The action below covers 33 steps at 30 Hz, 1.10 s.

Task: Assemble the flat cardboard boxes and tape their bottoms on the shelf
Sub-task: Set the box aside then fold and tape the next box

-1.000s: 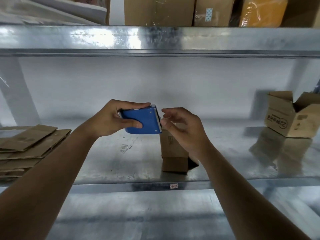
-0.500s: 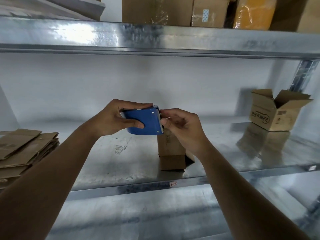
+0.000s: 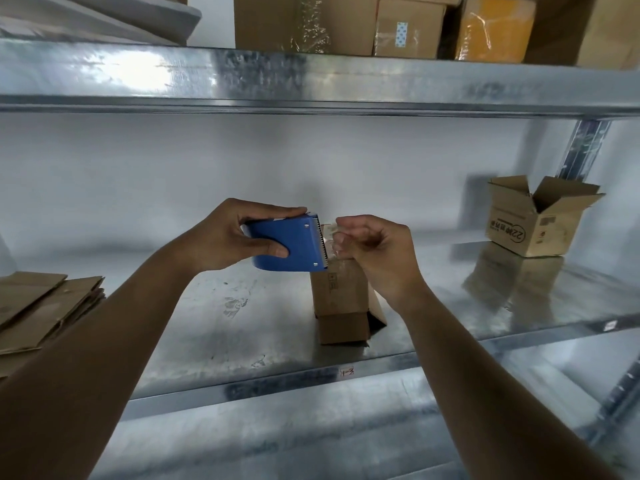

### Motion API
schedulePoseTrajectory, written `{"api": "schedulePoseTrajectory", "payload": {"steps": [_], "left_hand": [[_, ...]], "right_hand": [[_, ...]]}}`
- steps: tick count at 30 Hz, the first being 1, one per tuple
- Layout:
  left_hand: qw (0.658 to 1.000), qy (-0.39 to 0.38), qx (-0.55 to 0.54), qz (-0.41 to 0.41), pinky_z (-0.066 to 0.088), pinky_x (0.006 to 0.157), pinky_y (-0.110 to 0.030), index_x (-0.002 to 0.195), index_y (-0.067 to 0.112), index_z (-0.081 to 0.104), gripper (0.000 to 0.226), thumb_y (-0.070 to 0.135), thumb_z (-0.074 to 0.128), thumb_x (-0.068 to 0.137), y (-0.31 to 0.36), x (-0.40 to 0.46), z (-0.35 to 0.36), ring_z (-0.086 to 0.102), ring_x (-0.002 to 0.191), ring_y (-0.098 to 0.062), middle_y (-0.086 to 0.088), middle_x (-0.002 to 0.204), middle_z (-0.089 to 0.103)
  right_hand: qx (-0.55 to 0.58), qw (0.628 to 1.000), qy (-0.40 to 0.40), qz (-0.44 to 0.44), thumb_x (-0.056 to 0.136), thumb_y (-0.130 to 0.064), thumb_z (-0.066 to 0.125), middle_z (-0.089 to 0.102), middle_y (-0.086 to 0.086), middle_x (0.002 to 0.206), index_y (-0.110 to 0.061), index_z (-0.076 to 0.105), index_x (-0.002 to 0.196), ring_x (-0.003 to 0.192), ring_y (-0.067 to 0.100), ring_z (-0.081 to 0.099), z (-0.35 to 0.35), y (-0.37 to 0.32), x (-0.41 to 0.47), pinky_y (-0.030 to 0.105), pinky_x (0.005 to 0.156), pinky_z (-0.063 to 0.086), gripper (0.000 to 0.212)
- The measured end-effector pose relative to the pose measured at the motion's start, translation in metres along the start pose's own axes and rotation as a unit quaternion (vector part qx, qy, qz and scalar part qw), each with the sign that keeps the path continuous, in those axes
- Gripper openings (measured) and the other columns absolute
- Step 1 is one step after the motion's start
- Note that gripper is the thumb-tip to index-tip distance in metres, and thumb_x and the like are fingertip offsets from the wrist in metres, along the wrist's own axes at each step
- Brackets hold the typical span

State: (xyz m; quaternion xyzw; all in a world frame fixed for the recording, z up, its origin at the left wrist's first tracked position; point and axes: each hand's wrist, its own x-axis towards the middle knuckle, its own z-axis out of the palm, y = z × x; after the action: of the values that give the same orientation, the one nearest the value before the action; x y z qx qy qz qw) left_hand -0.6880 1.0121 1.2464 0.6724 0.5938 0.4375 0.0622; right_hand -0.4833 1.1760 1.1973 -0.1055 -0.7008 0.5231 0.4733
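Fingers of the left hand (image 3: pixel 221 239) curl round the blue tape dispenser (image 3: pixel 289 244), thumb on top, serrated edge facing right. Far left, a stack of flat cardboard (image 3: pixel 41 310) lies on the metal shelf (image 3: pixel 214 341). Right hand (image 3: pixel 375 252) pinches the clear tape end (image 3: pixel 329 237) at the blade, just above the small box (image 3: pixel 341 303) standing mid-shelf. Far right sits an open box (image 3: pixel 538 216), flaps up.

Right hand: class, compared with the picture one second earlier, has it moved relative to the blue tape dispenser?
Yes. The right hand has drawn slightly rightward from the blue tape dispenser, pinching clear tape out past its serrated blade.
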Motion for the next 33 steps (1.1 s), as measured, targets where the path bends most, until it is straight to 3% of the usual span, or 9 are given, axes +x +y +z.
{"api": "schedulePoseTrajectory", "payload": {"steps": [3, 6, 9, 11, 13, 15, 19, 28, 33], "left_hand": [[0.999, -0.03, 0.004, -0.015, 0.055, 0.09, -0.017, 0.134, 0.036, 0.063, 0.059, 0.02, 0.079, 0.079, 0.0, 0.004, 0.0, 0.063, 0.119, -0.001, 0.027, 0.126, 0.069], [0.997, -0.07, 0.036, -0.021, 0.057, 0.099, -0.027, 0.139, 0.04, 0.06, 0.061, 0.025, 0.078, 0.083, -0.002, 0.007, -0.003, 0.062, 0.123, -0.006, 0.023, 0.132, 0.066], [0.994, -0.083, 0.052, -0.036, 0.058, 0.1, -0.037, 0.138, 0.048, 0.059, 0.061, 0.032, 0.079, 0.082, -0.004, 0.008, -0.011, 0.062, 0.122, -0.005, 0.026, 0.132, 0.066], [0.993, -0.087, 0.069, -0.043, 0.057, 0.101, -0.041, 0.139, 0.048, 0.059, 0.062, 0.039, 0.079, 0.082, -0.01, 0.005, -0.021, 0.062, 0.121, -0.004, 0.026, 0.132, 0.066], [0.992, -0.086, 0.078, -0.053, 0.057, 0.1, -0.04, 0.137, 0.052, 0.059, 0.061, 0.055, 0.081, 0.08, -0.017, 0.0, -0.032, 0.063, 0.12, -0.003, 0.027, 0.131, 0.066], [0.991, -0.085, 0.078, -0.063, 0.058, 0.095, -0.036, 0.137, 0.054, 0.059, 0.067, 0.067, 0.08, 0.075, -0.023, -0.003, -0.038, 0.063, 0.119, -0.003, 0.026, 0.131, 0.066], [0.989, -0.101, 0.083, -0.076, 0.054, 0.087, -0.019, 0.139, 0.047, 0.06, 0.061, 0.035, 0.082, 0.083, -0.031, 0.0, -0.033, 0.062, 0.115, 0.003, 0.029, 0.128, 0.066], [0.985, -0.117, 0.092, -0.093, 0.056, 0.092, -0.027, 0.139, 0.049, 0.059, 0.061, 0.038, 0.082, 0.083, -0.055, 0.008, -0.024, 0.062, 0.115, 0.002, 0.029, 0.129, 0.065], [0.982, -0.124, 0.099, -0.107, 0.054, 0.079, -0.018, 0.132, 0.058, 0.059, 0.058, 0.04, 0.082, 0.082, -0.062, 0.014, -0.019, 0.061, 0.109, 0.009, 0.039, 0.121, 0.063]], "right_hand": [[-0.04, 0.998, 0.048, 0.019, 0.088, 0.0, 0.079, 0.08, 0.002, 0.086, -0.011, 0.079, 0.102, 0.078, 0.019, 0.078, 0.002, 0.002, 0.002, 0.039, 0.084, 0.064, 0.017], [-0.086, 0.993, 0.079, 0.024, 0.09, 0.005, 0.075, 0.079, 0.002, 0.083, -0.007, 0.08, 0.096, 0.07, 0.01, 0.074, 0.009, 0.0, 0.0, 0.024, 0.073, 0.062, 0.015], [-0.172, 0.98, 0.104, 0.004, 0.087, 0.01, 0.07, 0.077, -0.009, 0.076, -0.016, 0.08, 0.083, 0.071, 0.003, 0.072, 0.01, -0.004, -0.002, 0.012, 0.07, 0.055, 0.028], [-0.21, 0.968, 0.138, 0.01, 0.085, 0.012, 0.065, 0.073, -0.016, 0.067, -0.029, 0.074, 0.073, 0.071, 0.003, 0.072, 0.0, -0.007, -0.002, 0.016, 0.074, 0.059, 0.044], [-0.199, 0.966, 0.162, 0.039, 0.086, 0.014, 0.062, 0.074, -0.01, 0.066, -0.024, 0.075, 0.078, 0.065, 0.009, 0.073, -0.013, -0.008, 0.0, 0.03, 0.075, 0.063, 0.041], [-0.205, 0.964, 0.161, 0.062, 0.088, 0.014, 0.06, 0.075, -0.003, 0.068, -0.014, 0.076, 0.086, 0.065, 0.016, 0.074, -0.02, -0.009, -0.001, 0.035, 0.075, 0.064, 0.033], [-0.273, 0.949, 0.141, 0.074, 0.09, 0.011, 0.056, 0.076, -0.002, 0.072, -0.015, 0.075, 0.095, 0.067, 0.014, 0.073, -0.017, -0.004, -0.005, 0.031, 0.077, 0.062, 0.033], [-0.291, 0.945, 0.132, 0.077, 0.09, 0.015, 0.052, 0.075, 0.003, 0.076, -0.014, 0.074, 0.095, 0.063, 0.009, 0.071, -0.021, 0.006, 0.002, 0.015, 0.062, 0.056, 0.037], [-0.252, 0.951, 0.098, 0.151, 0.091, 0.008, 0.069, 0.076, 0.004, 0.076, -0.013, 0.071, 0.097, 0.066, 0.016, 0.075, -0.029, 0.011, 0.011, 0.036, 0.072, 0.064, 0.022]]}}
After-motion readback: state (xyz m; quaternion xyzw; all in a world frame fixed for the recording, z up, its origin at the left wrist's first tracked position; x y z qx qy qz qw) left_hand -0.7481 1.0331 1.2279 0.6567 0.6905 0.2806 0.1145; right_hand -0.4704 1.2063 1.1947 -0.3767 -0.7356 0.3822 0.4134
